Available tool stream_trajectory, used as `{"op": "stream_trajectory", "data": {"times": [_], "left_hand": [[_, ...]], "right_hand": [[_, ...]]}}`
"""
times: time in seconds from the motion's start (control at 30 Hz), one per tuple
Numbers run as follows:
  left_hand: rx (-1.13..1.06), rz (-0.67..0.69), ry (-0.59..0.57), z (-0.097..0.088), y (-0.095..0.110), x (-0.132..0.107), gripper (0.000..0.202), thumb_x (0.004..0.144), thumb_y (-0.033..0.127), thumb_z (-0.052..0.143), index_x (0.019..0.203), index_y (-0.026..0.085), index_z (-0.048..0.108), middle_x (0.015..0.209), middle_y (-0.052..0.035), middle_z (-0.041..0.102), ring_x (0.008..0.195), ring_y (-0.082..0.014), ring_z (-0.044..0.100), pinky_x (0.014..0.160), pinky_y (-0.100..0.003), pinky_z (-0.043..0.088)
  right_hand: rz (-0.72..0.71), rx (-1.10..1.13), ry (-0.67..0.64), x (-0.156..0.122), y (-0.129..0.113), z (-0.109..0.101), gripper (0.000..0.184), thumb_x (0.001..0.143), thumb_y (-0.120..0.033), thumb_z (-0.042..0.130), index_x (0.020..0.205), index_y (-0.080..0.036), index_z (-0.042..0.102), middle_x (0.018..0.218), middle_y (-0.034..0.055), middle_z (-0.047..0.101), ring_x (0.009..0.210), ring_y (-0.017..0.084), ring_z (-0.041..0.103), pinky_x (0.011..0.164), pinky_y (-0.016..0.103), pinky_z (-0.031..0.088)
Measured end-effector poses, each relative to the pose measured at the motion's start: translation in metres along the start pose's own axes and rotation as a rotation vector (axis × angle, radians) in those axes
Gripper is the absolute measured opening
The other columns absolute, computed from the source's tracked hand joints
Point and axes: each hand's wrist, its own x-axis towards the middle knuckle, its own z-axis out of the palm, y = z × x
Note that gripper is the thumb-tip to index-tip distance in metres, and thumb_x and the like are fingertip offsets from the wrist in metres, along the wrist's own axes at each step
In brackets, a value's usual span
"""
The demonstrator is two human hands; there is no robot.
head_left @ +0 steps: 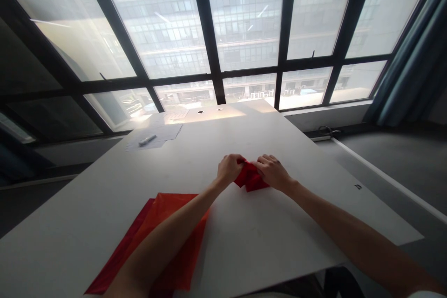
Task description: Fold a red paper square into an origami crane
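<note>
Both hands meet over a small piece of red paper or thin sheet (254,181) near the middle of the white table; whether it is paper or plastic I cannot tell. My left hand (230,167) pinches its upper left edge, fingers closed. My right hand (274,171) grips the upper right side, its thumb and fingers pressed together on the sheet. The piece looks folded or bunched, with its lower corners on or just above the tabletop. Beneath my left forearm lie flat, larger sheets, an orange one (178,202) on top of a dark red one (120,260).
The white table (209,144) reaches toward tall windows (244,18). White papers (167,132) lie at its far left, with a whitish marker-like stick (147,140) on them. A blue curtain (408,56) hangs at right. A small dark mark (358,186) sits near the right edge.
</note>
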Motion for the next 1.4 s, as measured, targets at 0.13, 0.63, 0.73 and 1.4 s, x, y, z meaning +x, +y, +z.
{"op": "stream_trajectory", "data": {"times": [0.13,0.63,0.73,1.4], "left_hand": [[0.009,-0.008,0.038,0.005,-0.001,0.0,0.019,0.081,0.035,0.063,0.092,0.027,0.076,0.088,-0.0029,0.076,0.083,-0.0212,0.068,0.068,-0.027,0.044],[-0.128,0.029,0.088,0.022,-0.002,-0.006,0.015,0.078,0.024,0.063,0.088,0.022,0.075,0.085,-0.0047,0.075,0.079,-0.0197,0.067,0.069,-0.027,0.047],[-0.374,0.032,0.071,0.027,-0.01,0.001,0.016,0.077,0.023,0.065,0.088,0.018,0.075,0.083,-0.0042,0.075,0.076,-0.0175,0.068,0.068,-0.025,0.05],[-0.252,0.118,-0.139,0.012,-0.015,0.008,0.025,0.08,0.035,0.063,0.092,0.02,0.079,0.09,-0.0049,0.073,0.08,-0.0178,0.066,0.072,-0.025,0.051]], "right_hand": [[0.03,0.031,0.014,0.0,0.002,0.003,0.024,0.095,-0.014,0.048,0.107,-0.019,0.068,0.091,0.0081,0.067,0.088,0.022,0.055,0.082,0.033,0.035],[0.248,0.441,0.066,-0.002,-0.009,0.012,0.02,0.095,-0.024,0.053,0.1,-0.02,0.072,0.091,0.0062,0.068,0.089,0.019,0.059,0.081,0.028,0.042],[0.297,0.548,0.099,-0.002,-0.006,0.011,0.027,0.096,-0.035,0.052,0.107,-0.021,0.072,0.096,0.0068,0.07,0.09,0.02,0.061,0.081,0.029,0.044],[0.271,0.707,0.069,-0.002,-0.003,0.018,0.023,0.085,-0.017,0.049,0.082,-0.018,0.071,0.082,0.0047,0.071,0.076,0.018,0.06,0.07,0.026,0.043]]}}
